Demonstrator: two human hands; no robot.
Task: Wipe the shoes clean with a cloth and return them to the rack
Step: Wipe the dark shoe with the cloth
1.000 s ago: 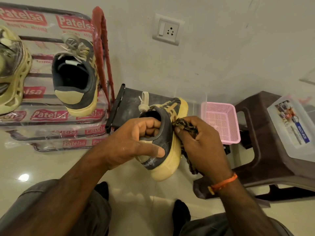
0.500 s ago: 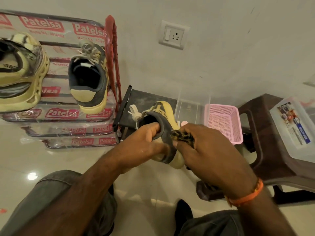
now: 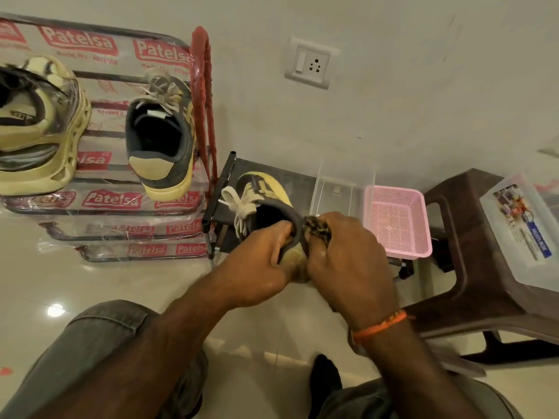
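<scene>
Both hands hide the heel and sole of the yellow-grey shoe [image 3: 266,195]. The left hand [image 3: 260,261] grips its collar, fingers curled inside; the right hand [image 3: 348,261] pinches a patterned cloth [image 3: 316,226] against the heel. 2 shoes sit on the rack [image 3: 90,204] left; a pink basket [image 3: 399,222] stands right

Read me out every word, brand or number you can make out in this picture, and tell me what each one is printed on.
"Patelsa": red and white labels repeated across the clear wrap on the shoe rack.
"4018652": small red number on the same wrap, partly blurred, so the digits are uncertain.
"MULTI-BOX": blue strip on the label of the plastic box, blurred, so uncertain; the rest is too small to read.
Dark shoe insole print: unreadable.
</scene>
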